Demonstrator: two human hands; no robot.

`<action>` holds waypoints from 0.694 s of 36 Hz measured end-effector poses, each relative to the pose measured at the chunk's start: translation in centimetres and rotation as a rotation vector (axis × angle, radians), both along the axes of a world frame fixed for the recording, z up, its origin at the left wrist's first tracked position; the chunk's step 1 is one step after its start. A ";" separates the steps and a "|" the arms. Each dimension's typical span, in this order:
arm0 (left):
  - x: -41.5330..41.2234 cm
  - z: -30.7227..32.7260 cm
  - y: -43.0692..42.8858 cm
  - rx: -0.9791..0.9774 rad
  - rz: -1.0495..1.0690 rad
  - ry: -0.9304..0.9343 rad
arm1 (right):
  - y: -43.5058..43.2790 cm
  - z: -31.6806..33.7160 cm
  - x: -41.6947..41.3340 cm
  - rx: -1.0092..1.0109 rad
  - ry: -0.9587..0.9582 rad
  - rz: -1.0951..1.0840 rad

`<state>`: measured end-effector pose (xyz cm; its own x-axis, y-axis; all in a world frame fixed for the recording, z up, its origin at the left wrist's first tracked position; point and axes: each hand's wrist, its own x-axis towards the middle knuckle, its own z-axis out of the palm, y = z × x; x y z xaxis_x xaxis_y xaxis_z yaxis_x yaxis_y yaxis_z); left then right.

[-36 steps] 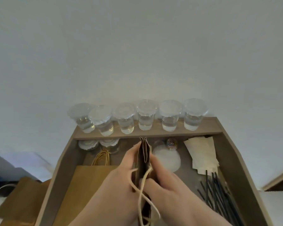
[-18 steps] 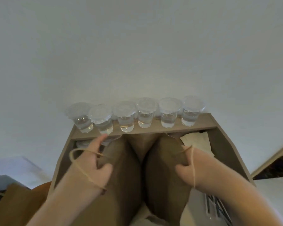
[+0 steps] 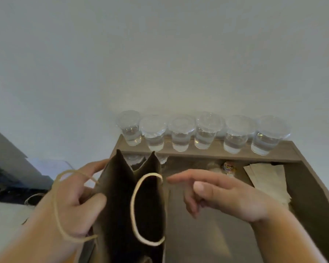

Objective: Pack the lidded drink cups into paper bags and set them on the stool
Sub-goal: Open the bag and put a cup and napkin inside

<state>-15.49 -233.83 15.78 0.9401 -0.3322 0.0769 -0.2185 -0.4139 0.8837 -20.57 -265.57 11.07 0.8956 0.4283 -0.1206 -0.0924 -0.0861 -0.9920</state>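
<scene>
The left hand point(image 3: 72, 204) gripped the left wall of the open paper bag point(image 3: 120, 196) while the right hand point(image 3: 222, 194) hung loose and empty just beside it, six lidded cups point(image 3: 180, 137) lined up beyond both.

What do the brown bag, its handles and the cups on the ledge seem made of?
The bag: matte brown kraft paper, judging by its sharp creased folds. The handles: pale twisted cord, probably paper twine. The cups: clear glossy plastic, it seems, the liquid showing through the walls; lids look thin and translucent, likely plastic.
</scene>
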 end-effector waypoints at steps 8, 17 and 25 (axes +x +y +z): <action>0.1 -1.9 1.8 -0.164 0.279 0.145 | 3.1 -16.5 14.2 -0.626 0.201 -0.482; 0.0 -2.7 4.0 -0.373 0.317 0.203 | 5.7 -20.1 21.3 -0.555 0.096 -0.599; 0.7 -3.1 4.4 -0.322 0.295 0.207 | 3.7 -20.9 19.0 -0.579 0.051 -0.633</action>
<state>-14.82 -229.46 12.71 0.9970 -0.0395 -0.0663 0.0607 -0.1298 0.9897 -1.59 -261.89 -9.79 0.9328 -0.2913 -0.2124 -0.3370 -0.4951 -0.8008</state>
